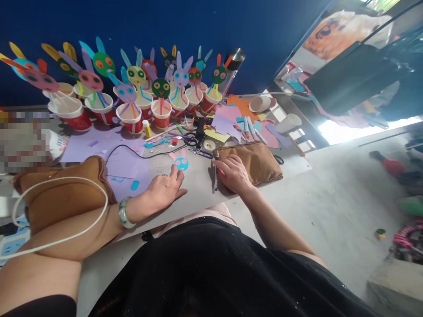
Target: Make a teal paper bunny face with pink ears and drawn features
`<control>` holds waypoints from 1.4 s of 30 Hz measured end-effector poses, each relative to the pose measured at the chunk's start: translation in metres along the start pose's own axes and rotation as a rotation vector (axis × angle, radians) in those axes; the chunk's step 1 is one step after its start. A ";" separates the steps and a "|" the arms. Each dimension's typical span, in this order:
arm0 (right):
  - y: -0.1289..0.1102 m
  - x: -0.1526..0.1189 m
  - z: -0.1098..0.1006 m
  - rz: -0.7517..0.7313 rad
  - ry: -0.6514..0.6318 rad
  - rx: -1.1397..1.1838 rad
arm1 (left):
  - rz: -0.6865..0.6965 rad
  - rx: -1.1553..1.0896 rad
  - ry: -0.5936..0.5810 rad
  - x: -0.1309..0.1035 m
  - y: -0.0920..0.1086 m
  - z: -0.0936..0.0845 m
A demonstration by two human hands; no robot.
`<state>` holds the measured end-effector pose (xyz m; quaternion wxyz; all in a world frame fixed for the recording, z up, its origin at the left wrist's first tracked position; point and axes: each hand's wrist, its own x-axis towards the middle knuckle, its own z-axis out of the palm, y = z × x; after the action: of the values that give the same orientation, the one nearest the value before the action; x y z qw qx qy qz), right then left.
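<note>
My left hand (165,189) rests on the grey table, fingers apart, its fingertips at the lower edge of a small blue paper rabbit face (181,164) with pink eyes and ears. My right hand (234,173) lies at the left end of a brown pouch (264,165), its fingers by a slim silver-grey pen (216,177); whether it grips the pen is unclear. Between the hands and the cups lie black scissors (191,141), a tape roll (209,145) and a glue stick (146,128).
Paper cups (129,118) holding paper rabbits line the blue wall, beside a steel-capped bottle (235,59). Purple paper (124,165) and a brown cushion (66,189) lie left. Markers (253,128) and coloured sheets (226,119) lie right. A black cable (145,156) crosses the table.
</note>
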<state>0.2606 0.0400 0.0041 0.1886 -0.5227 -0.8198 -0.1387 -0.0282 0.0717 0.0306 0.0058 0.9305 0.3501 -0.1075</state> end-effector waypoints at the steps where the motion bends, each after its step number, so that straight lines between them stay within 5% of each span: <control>1: -0.002 0.002 0.002 -0.023 0.009 0.001 | 0.004 0.005 0.002 0.000 0.000 0.000; 10: 0.011 0.000 0.000 0.036 0.057 -0.062 | 0.002 0.029 0.030 0.001 0.000 0.005; 22: 0.138 0.013 -0.010 0.742 0.032 -0.043 | 0.005 0.039 0.030 0.001 0.001 0.003; 28: 0.164 0.027 0.005 0.856 -0.116 0.039 | 0.011 0.037 0.018 0.002 0.001 0.003; 33: 0.162 0.017 0.004 0.813 -0.149 0.132 | 0.006 0.040 0.005 0.002 0.001 0.003; 36: 0.141 0.011 -0.003 0.767 -0.051 0.088 | 0.007 0.037 -0.013 0.002 0.001 0.001; 39: 0.100 0.016 -0.007 0.546 0.058 0.010 | 0.010 0.024 -0.035 0.002 0.001 -0.001; 42: 0.053 0.029 -0.006 0.229 -0.150 0.042 | 0.007 0.002 -0.046 0.002 0.001 -0.002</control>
<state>0.2988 0.0834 0.0241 0.1522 -0.6177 -0.7692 -0.0597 -0.0258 0.0723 0.0318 0.0134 0.9290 0.3466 -0.1294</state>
